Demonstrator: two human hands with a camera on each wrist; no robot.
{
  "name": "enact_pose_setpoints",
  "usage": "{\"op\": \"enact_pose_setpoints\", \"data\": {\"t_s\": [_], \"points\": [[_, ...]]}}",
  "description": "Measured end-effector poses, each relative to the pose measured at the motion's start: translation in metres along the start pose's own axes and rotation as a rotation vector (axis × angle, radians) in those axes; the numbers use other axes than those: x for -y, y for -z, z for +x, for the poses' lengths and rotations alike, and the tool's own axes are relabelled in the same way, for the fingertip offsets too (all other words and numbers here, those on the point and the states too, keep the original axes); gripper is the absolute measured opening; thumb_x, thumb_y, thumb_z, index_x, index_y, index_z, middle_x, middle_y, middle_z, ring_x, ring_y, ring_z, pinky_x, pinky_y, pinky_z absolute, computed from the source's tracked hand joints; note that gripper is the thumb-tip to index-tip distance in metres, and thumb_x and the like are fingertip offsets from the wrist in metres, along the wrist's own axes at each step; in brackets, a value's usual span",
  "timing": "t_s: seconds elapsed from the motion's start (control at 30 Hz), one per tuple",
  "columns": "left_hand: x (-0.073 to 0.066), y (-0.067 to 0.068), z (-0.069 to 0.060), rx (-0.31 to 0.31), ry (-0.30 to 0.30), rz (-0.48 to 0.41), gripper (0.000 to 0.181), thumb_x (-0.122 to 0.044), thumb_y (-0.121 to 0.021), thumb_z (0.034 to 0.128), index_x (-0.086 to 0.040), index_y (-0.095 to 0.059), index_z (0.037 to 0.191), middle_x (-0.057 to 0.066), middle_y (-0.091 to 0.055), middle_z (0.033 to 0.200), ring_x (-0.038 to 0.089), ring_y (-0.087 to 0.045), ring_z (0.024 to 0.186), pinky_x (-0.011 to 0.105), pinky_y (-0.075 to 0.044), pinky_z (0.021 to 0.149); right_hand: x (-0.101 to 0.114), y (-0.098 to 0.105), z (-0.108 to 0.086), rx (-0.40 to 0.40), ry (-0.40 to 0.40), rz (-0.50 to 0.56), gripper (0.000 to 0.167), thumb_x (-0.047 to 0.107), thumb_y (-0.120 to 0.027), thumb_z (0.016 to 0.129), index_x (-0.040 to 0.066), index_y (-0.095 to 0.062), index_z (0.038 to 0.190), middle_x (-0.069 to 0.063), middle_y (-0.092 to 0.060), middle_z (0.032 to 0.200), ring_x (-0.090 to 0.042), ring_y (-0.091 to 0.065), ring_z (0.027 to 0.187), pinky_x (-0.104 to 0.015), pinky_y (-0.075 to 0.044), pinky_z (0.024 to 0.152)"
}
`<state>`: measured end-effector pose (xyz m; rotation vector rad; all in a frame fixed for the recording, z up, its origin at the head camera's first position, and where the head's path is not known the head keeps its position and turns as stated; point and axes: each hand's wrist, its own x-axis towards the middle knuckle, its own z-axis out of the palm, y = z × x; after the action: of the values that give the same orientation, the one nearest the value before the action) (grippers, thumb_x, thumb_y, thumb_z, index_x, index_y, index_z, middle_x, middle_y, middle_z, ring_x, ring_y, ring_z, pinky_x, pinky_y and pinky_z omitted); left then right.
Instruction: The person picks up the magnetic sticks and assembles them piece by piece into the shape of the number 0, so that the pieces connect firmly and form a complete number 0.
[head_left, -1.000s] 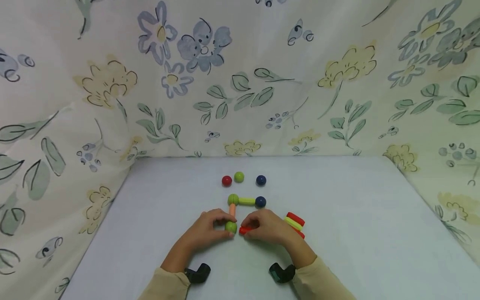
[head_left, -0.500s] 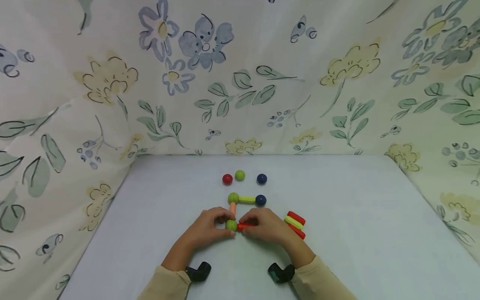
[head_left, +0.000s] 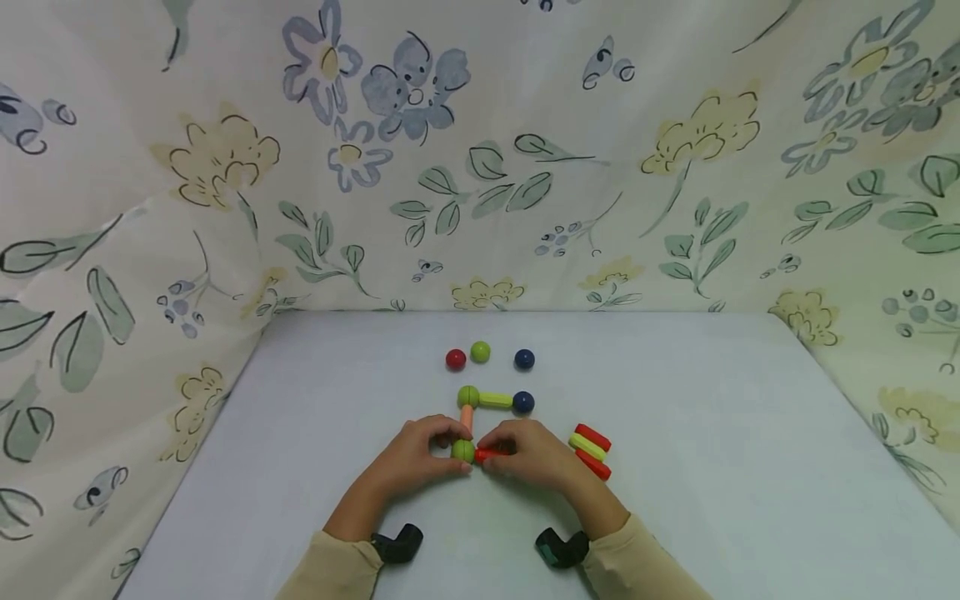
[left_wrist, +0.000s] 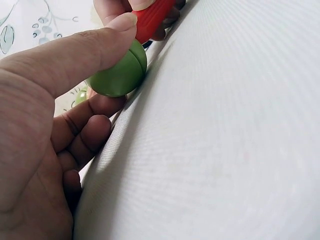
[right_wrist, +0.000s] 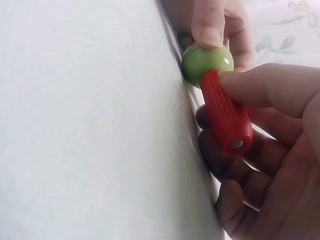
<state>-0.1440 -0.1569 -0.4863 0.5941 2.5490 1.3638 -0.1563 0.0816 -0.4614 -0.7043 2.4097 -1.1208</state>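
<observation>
Head view: two hands are seen over one white table (head_left: 712, 450); one sheet of floral fabric (head_left: 480, 158) is hung behind it and along both sides.
Left hand (head_left: 408, 454): the near green ball (head_left: 462, 451) is clamped between thumb and fingers, as is confirmed in the left wrist view.
Right hand (head_left: 532, 454): one red rod (right_wrist: 226, 112) is pinched between thumb and fingers; its far end is set against the near green ball, and one small silvery disc (right_wrist: 236, 143) is shown in its other end.
Joined pieces, four: one orange rod (head_left: 467, 417), one corner green ball (head_left: 468, 397), one yellow-green rod (head_left: 495, 400) and one joined blue ball (head_left: 523, 402) are linked in an L; the orange rod's near end is covered by the left fingers.
Loose balls, three: one red ball (head_left: 455, 359) and one loose green ball (head_left: 480, 352) are placed close together, with one loose blue ball (head_left: 524, 359) apart at their right.
Rod pile (head_left: 591, 451): red and yellow-green rods are laid side by side, right of the right hand; their exact number cannot be told.
Wrists: two black devices (head_left: 397, 544) are worn, one per wrist, beside two beige sleeves (head_left: 333, 567).
</observation>
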Motion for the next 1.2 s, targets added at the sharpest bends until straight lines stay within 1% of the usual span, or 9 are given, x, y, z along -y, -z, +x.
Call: {"op": "enact_pose_setpoints", "data": {"t_s": [0.13,0.37,0.5,0.6,0.7,0.8,0.97,1.07,1.2], "points": [[0.0,0.001,-0.001,-0.007,-0.015,-0.003,0.034,-0.031,-0.083,0.0783,-0.027,-0.069,0.109,-0.016,-0.066,0.105,0.008,-0.057,0.096,0.027,-0.048,0.088,0.001,0.0,0.001,-0.003,0.009,-0.002,0.021,0.019,-0.07,0.09,0.019,-0.074,0.111,0.012,-0.068,0.097,-0.01,-0.057,0.088,-0.026,-0.048,0.078],[0.002,0.003,-0.002,-0.016,-0.007,-0.002,0.034,-0.032,-0.082,0.0795,-0.027,-0.069,0.11,-0.013,-0.066,0.106,0.01,-0.057,0.096,0.027,-0.047,0.087,0.002,-0.001,0.002,-0.009,0.016,0.011,0.022,0.017,-0.067,0.092,0.017,-0.074,0.113,0.01,-0.068,0.097,-0.011,-0.057,0.088,-0.027,-0.048,0.079],[0.001,0.003,-0.002,-0.015,-0.001,-0.009,0.035,-0.031,-0.082,0.0796,-0.025,-0.069,0.111,-0.012,-0.067,0.107,0.01,-0.057,0.096,0.028,-0.047,0.087,0.0,0.001,0.001,-0.023,0.003,0.009,0.022,0.022,-0.067,0.093,0.019,-0.073,0.114,0.011,-0.068,0.098,-0.011,-0.058,0.089,-0.027,-0.049,0.078],[0.001,0.002,-0.002,-0.002,0.007,-0.013,0.036,-0.033,-0.082,0.0799,-0.024,-0.069,0.112,-0.013,-0.066,0.107,0.01,-0.056,0.096,0.027,-0.047,0.087,-0.001,0.008,-0.001,-0.05,-0.026,0.005,0.022,0.027,-0.066,0.094,0.02,-0.072,0.114,0.012,-0.067,0.098,-0.011,-0.058,0.09,-0.027,-0.05,0.078],[0.001,0.001,-0.002,0.01,0.013,-0.014,0.038,-0.034,-0.082,0.08,-0.024,-0.069,0.114,-0.015,-0.065,0.106,0.01,-0.055,0.096,0.026,-0.047,0.086,-0.001,0.02,-0.003,-0.11,-0.055,0.011,0.022,0.026,-0.067,0.093,0.019,-0.073,0.114,0.01,-0.067,0.096,-0.014,-0.058,0.09,-0.03,-0.05,0.077],[0.0,0.001,-0.001,0.014,0.013,-0.017,0.038,-0.034,-0.082,0.0799,-0.024,-0.069,0.114,-0.016,-0.064,0.105,0.011,-0.055,0.096,0.025,-0.047,0.085,-0.002,0.036,-0.002,-0.195,-0.086,0.0,0.021,0.025,-0.069,0.092,0.017,-0.074,0.111,0.008,-0.069,0.097,-0.015,-0.058,0.09,-0.032,-0.049,0.076],[-0.002,0.003,-0.002,0.012,0.023,-0.018,0.037,-0.032,-0.082,0.0795,-0.024,-0.069,0.113,-0.016,-0.064,0.103,0.012,-0.055,0.096,0.026,-0.047,0.085,-0.006,0.069,0.015,-0.299,-0.194,-0.04,0.022,0.026,-0.069,0.092,0.015,-0.074,0.11,0.003,-0.071,0.101,-0.017,-0.059,0.09,-0.032,-0.051,0.079],[-0.002,0.003,-0.002,0.011,0.029,-0.013,0.037,-0.032,-0.082,0.0793,-0.024,-0.069,0.113,-0.016,-0.063,0.103,0.012,-0.054,0.096,0.026,-0.046,0.085,-0.006,0.089,0.03,-0.331,-0.238,-0.119,0.023,0.027,-0.068,0.092,0.013,-0.074,0.11,-0.002,-0.07,0.099,-0.02,-0.059,0.088,-0.032,-0.052,0.076],[0.0,0.001,-0.001,0.018,0.026,-0.008,0.036,-0.035,-0.082,0.0794,-0.027,-0.068,0.112,-0.016,-0.063,0.102,0.011,-0.054,0.095,0.026,-0.046,0.084,-0.002,0.108,0.049,-0.316,-0.245,-0.291,0.024,0.021,-0.07,0.089,0.008,-0.073,0.109,-0.007,-0.067,0.094,-0.022,-0.058,0.081,-0.033,-0.05,0.069]]}}
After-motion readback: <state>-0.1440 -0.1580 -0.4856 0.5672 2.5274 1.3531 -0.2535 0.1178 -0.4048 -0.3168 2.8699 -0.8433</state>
